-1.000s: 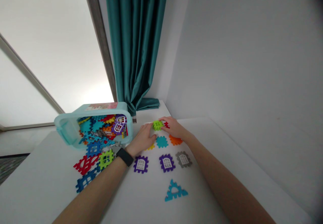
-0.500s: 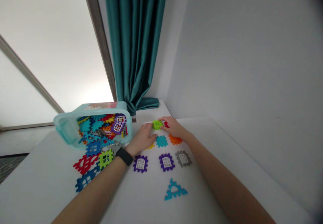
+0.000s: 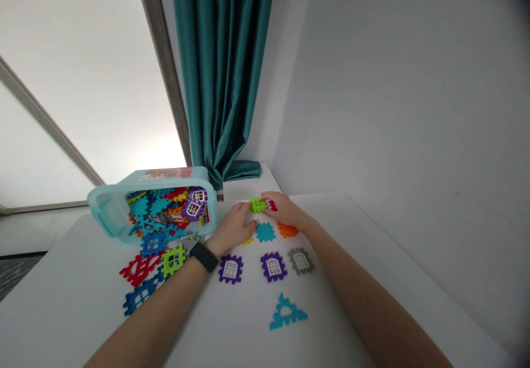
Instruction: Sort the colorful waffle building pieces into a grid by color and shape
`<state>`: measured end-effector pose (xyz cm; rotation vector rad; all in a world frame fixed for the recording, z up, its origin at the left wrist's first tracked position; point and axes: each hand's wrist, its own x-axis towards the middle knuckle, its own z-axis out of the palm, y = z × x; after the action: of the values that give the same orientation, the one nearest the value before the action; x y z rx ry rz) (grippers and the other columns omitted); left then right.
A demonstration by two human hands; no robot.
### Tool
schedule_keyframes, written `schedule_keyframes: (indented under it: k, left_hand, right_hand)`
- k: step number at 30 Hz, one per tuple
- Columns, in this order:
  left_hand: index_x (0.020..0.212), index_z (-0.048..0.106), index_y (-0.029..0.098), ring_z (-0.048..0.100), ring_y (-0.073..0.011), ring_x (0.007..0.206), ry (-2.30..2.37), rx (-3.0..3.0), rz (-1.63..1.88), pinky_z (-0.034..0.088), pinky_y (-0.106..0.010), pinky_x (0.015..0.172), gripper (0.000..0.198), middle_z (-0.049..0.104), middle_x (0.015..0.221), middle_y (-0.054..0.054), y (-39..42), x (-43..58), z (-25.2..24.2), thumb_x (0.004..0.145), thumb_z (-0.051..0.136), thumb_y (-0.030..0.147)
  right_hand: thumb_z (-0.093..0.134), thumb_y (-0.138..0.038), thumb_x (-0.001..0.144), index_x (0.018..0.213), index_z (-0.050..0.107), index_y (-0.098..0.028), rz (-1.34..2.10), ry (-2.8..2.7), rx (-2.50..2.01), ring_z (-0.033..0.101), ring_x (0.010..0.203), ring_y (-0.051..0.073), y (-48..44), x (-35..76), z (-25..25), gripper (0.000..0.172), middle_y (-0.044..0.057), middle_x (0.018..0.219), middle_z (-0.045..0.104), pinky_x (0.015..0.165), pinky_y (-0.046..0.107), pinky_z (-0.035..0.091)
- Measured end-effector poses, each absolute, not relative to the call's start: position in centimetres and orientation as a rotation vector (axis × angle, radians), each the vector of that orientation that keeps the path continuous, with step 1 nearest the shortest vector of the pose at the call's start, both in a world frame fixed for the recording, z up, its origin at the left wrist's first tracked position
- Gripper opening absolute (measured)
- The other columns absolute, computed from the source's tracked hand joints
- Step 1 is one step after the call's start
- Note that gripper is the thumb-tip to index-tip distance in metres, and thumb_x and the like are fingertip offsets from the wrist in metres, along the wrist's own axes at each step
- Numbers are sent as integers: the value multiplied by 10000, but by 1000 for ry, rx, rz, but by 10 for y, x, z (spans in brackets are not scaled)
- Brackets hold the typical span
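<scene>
Pressing the curled fingers (image 3: 276, 201) of the right hand (image 3: 286, 211) down onto a small red interlocking plastic block (image 3: 272, 205), with a lime-green block (image 3: 258, 205) right against it at the fingertips, seemingly to steady the two notched edges together. Holding the left hand (image 3: 234, 225) open and fairly flat, fingers close together, reaching toward the lime-green block from the other side, either just beside it or touching it; the view cannot settle which. Wearing a black wristband (image 3: 203, 257) on the left wrist.

Leaving a teal square block (image 3: 265, 232), an orange block (image 3: 287, 229) and a yellow block (image 3: 247, 241), partly hidden by the left hand, flat on the white table (image 3: 62, 296) just below the hands. Spacing two purple window frames (image 3: 231, 269) (image 3: 273, 267), a grey window frame (image 3: 301, 261) and a teal triangular block (image 3: 278, 315) well apart nearer the body, apparently so that each shape stays in plain sight. Leaving a pale turquoise plastic tub (image 3: 108, 216) lying on its side, its open mouth crammed with colourful blocks and turned toward the hands, probably for easy reach. Scattering a red lattice piece (image 3: 139, 270), a dark blue lattice piece (image 3: 143, 296) and a lime-green window frame (image 3: 173, 261) beside the tub's mouth.
</scene>
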<state>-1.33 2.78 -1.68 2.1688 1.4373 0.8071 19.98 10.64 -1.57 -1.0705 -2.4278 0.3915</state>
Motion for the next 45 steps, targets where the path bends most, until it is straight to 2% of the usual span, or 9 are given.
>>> schedule_keyframes:
  k: [4,9,20,28,33,39,45]
  left_hand:
    - [1332,496,152,514,-279,1288,1465,2165,825,386,-434,1139,465,566,1326,-151,27,-12,-14,879,572,222]
    - [1320,504,148,516,-275,1273,1486,2204,828,393,-428,1130,439,567,1300,-147,25,-12,-12,894,560,237]
    - [1287,539,161,494,-285,1286,1641,2380,635,418,-428,1105,389,556,1331,-134,2,-9,1,908,542,249]
    - [1257,569,181,523,-272,1248,1586,2443,658,436,-417,1084,349,578,1308,-120,-22,-15,10,916,531,243]
    - [1185,618,192,563,-280,1180,1559,2471,692,462,-434,1042,286,630,1220,-110,-36,-24,24,915,531,225]
    - [1103,651,200,604,-272,1103,1588,2492,698,484,-417,991,223,668,1135,-101,-54,-48,34,927,518,232]
    - [1107,658,208,639,-267,1057,1645,2502,692,499,-397,955,226,688,1104,-92,-72,-82,42,935,519,255]
  right_hand:
    - [668,-274,852,1156,662,-208,353,-2409,-1056,597,1236,274,104,199,-12,312,114,1323,656,1061,467,441]
    - [661,-264,851,1111,675,-218,318,-2388,-1014,610,1201,267,101,196,-8,265,103,1259,684,1052,459,442]
    - [619,-258,888,1095,671,-224,209,-2426,-1051,617,1157,248,78,192,-1,217,81,1207,707,1007,416,443]
    - [587,-207,891,1109,652,-218,156,-2434,-1026,618,1180,238,40,197,10,228,90,1222,703,1067,437,414]
    - [566,-219,910,1122,652,-219,137,-2458,-1016,616,1185,245,25,188,20,228,92,1216,703,1093,467,393]
    - [563,-240,927,1120,662,-196,123,-2483,-935,631,1148,253,12,164,29,221,110,1188,709,1054,452,436]
    - [560,-246,938,1113,672,-192,181,-2522,-904,643,1110,259,-3,133,35,214,111,1158,716,1012,457,468]
